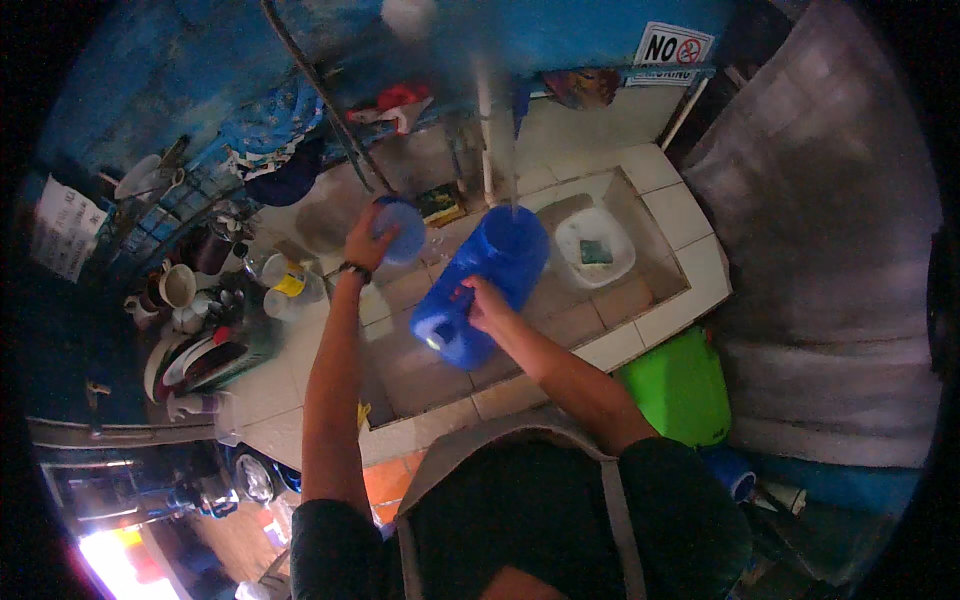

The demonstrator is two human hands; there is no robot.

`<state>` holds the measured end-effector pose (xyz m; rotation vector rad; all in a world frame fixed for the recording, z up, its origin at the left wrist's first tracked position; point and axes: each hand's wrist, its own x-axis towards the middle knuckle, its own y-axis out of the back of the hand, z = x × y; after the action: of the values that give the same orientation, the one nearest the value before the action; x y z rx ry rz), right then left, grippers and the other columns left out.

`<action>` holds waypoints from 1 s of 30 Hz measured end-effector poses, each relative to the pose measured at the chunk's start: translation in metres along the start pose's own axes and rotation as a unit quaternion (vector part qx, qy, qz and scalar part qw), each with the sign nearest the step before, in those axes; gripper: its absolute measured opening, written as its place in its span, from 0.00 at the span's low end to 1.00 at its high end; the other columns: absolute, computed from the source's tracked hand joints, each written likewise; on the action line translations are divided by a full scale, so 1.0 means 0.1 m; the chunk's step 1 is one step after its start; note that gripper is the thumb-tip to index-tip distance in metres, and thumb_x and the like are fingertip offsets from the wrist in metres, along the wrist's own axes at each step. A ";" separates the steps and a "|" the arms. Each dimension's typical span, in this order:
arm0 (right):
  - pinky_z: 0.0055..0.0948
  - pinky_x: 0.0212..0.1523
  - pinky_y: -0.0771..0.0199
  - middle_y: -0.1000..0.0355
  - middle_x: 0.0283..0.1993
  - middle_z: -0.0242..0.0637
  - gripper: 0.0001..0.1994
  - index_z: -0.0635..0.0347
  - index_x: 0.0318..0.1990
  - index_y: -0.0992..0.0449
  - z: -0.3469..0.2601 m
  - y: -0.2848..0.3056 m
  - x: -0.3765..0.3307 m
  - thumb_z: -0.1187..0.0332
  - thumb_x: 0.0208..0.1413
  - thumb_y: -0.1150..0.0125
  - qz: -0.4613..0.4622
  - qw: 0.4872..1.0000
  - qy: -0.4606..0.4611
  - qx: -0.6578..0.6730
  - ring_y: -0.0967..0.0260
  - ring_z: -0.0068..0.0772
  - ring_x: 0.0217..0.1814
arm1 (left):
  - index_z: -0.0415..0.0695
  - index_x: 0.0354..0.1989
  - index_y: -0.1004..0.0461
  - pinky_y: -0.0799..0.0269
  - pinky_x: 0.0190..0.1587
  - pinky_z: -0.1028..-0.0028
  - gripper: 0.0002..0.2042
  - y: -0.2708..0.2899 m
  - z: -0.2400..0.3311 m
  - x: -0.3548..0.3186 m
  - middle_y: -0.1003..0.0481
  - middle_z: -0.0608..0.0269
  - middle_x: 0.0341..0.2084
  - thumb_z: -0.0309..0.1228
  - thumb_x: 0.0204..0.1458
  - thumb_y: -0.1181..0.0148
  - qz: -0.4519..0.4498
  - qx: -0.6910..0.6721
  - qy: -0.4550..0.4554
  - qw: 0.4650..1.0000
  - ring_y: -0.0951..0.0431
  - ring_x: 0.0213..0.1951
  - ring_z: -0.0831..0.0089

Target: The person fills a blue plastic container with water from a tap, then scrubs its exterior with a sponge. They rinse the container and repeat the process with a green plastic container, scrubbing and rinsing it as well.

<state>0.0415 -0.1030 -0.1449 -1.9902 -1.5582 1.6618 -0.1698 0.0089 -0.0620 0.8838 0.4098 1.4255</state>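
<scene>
My left hand [368, 243] is closed round the edge of a round, light-blue plastic piece [404, 232], held above the left part of a tiled sink [560, 345]. Whether that piece is a lid or a shallow cup, I cannot tell. A large blue plastic jug [515, 250] lies tilted in the middle of the sink. On its near side, my right hand [487, 305] grips it with bent fingers, partly hidden from view. To the jug's right sits a white plastic basin [622, 226], with a green sponge [594, 252] in it.
Dishes, mugs [178, 286] and bottles crowd the counter at left. A yellow-and-dark sponge pack [440, 204] lies behind the sink. A white pipe [487, 130] runs down the back wall. At right are a green plastic container [680, 385] and a grey curtain [820, 240].
</scene>
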 end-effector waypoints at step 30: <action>0.44 0.40 0.31 0.27 0.37 0.46 0.26 0.58 0.45 0.30 -1.96 0.53 -1.24 0.50 0.43 0.40 0.141 0.421 0.346 -0.827 0.30 0.48 0.39 | 0.44 0.56 0.40 0.31 0.45 0.67 0.28 -1.23 -0.09 -1.07 0.30 0.59 0.47 0.51 0.53 0.51 0.004 -0.730 0.236 0.642 0.31 0.47 0.65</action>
<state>0.2431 -0.1239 -0.0201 -2.5852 -2.4536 -1.8227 -0.1086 -0.0802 -0.1848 -0.8418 -0.4316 1.4252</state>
